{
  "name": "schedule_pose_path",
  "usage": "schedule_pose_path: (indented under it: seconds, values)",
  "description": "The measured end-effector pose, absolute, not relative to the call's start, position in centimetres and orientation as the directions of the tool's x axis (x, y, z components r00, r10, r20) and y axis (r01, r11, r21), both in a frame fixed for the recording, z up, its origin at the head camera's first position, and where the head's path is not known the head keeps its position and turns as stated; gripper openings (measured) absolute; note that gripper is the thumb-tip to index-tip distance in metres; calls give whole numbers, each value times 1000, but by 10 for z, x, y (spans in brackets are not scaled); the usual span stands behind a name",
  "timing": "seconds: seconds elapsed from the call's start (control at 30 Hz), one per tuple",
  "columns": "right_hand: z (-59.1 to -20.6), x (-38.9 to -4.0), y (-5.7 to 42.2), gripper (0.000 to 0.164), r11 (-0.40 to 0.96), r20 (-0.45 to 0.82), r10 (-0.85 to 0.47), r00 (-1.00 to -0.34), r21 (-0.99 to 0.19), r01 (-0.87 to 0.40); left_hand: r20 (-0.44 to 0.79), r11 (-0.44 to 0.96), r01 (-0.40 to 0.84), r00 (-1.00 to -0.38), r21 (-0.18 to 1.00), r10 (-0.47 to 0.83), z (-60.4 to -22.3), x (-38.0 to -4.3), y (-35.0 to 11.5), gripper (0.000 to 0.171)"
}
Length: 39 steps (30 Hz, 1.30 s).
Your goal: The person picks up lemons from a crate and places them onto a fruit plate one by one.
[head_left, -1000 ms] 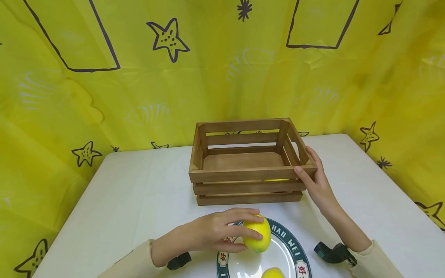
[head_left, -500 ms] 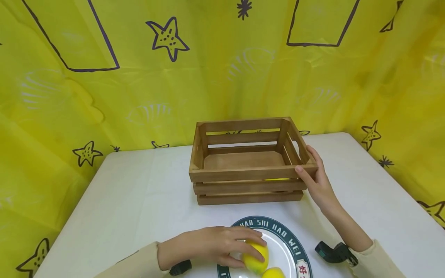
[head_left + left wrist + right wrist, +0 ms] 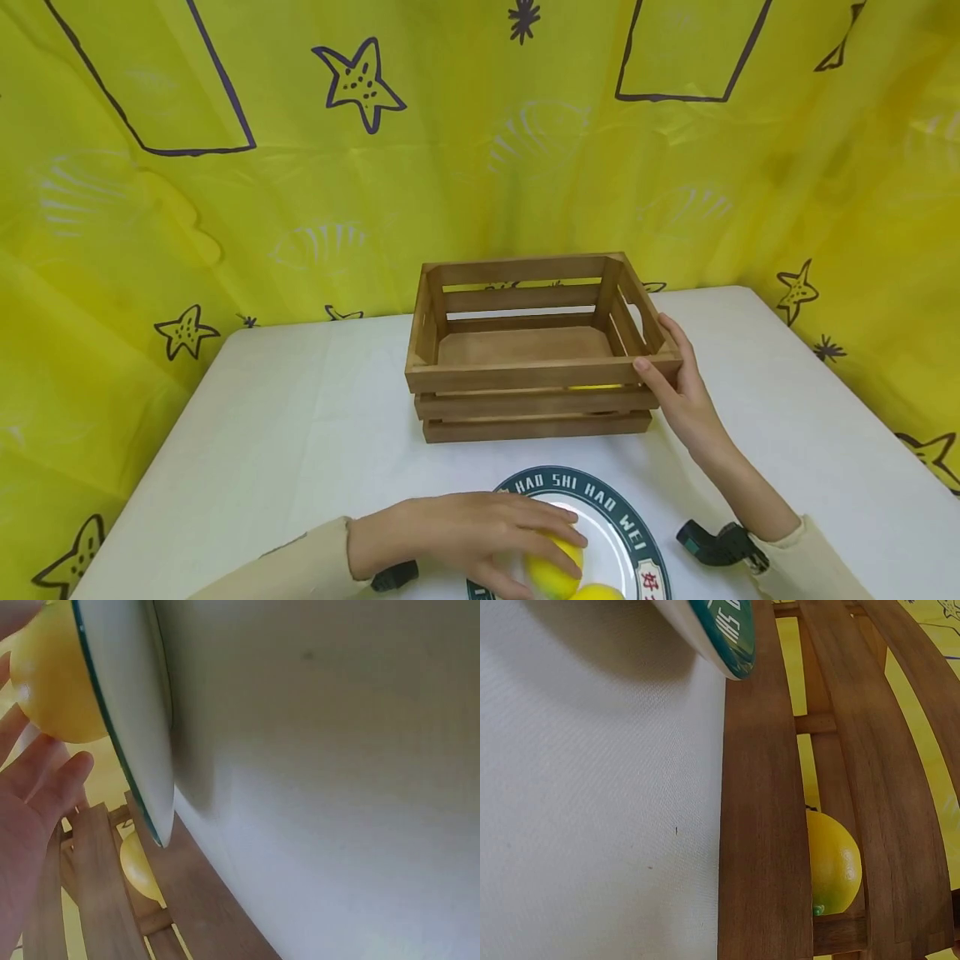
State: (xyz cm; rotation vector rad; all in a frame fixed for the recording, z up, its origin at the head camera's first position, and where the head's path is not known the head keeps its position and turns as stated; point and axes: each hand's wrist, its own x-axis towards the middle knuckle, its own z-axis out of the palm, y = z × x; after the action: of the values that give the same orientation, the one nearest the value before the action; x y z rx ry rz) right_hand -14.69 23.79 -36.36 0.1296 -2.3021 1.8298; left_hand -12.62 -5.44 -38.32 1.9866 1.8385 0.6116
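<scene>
One strip of tabletop (image 3: 540, 453) separates plate (image 3: 625, 521) from crate (image 3: 525, 378); left hand (image 3: 472, 533) curls spread fingers round a lemon (image 3: 548, 586), right hand (image 3: 686, 404) clamps fingers on crate edge.

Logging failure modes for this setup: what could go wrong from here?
The held lemon is round, so if the left hand lets go, it may roll on the plate.
It could also knock the second lemon close beside it.
The right hand grips the crate corner; a pull might shift the inner lemon.
</scene>
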Motion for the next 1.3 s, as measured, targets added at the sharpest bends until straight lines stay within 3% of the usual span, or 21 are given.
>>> schedule_pose_path:
  seconds: [0.17, 0.43, 0.93, 1.13, 1.3]
  values:
    - [-365, -146, 238, 72, 237, 208, 58, -976, -953, -189, 50, -79, 877, 63, 474, 997, -381, -125, -54, 45]
    - [-364, -149, 239, 72, 226, 226, 52, -973, -951, -209, 121, -89, 871, 34, 483, 992, -358, -132, -53, 40]
    - [-365, -148, 239, 72, 233, 209, 58, -976, -954, -191, 491, -232, 956, 117, 180, 863, -276, -160, -55, 37]
    - [-366, -148, 240, 73, 233, 213, 61, -975, -953, -194, 593, -267, 950, 123, 161, 796, -257, -173, -51, 34]
    - [-366, -149, 239, 73, 229, 209, 64, -976, -955, -189, 607, -252, 949, 90, 187, 789, -250, -185, -47, 35]
